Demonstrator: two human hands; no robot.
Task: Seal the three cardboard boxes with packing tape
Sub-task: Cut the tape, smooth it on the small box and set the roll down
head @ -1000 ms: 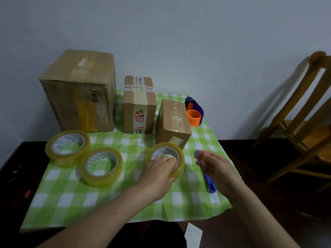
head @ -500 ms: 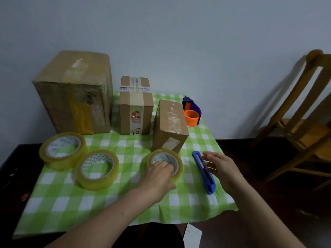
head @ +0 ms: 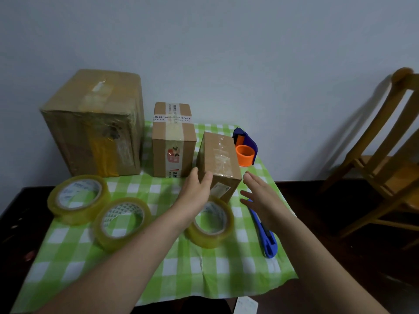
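Both hands have left the tape roll and the cutter and risen to the small box [head: 218,159], which stands on the green checked cloth [head: 158,279] at the right end of a row of three cartons. The left hand [head: 196,189] lies against the box's near left corner, fingers fairly straight and thumb up at the edge, touching rather than clasping. The right hand [head: 260,196] hovers just beside the box's right side with fingers straight and spread wide; whether it touches cannot be told. Clear tape already shines along the small box's top. To its left stand the middle box [head: 173,141], banded with printed tape, and the large box [head: 95,125] at the far left. Three rolls of clear packing tape lie flat on the cloth: the nearest roll [head: 208,241] under the left wrist, a second roll [head: 113,244] and a third roll [head: 68,217] further left. A blue cutter [head: 266,236] lies below the right hand, and a blue tape dispenser [head: 244,152] with an orange core sits behind the small box. A wooden chair [head: 385,155] stands at right.
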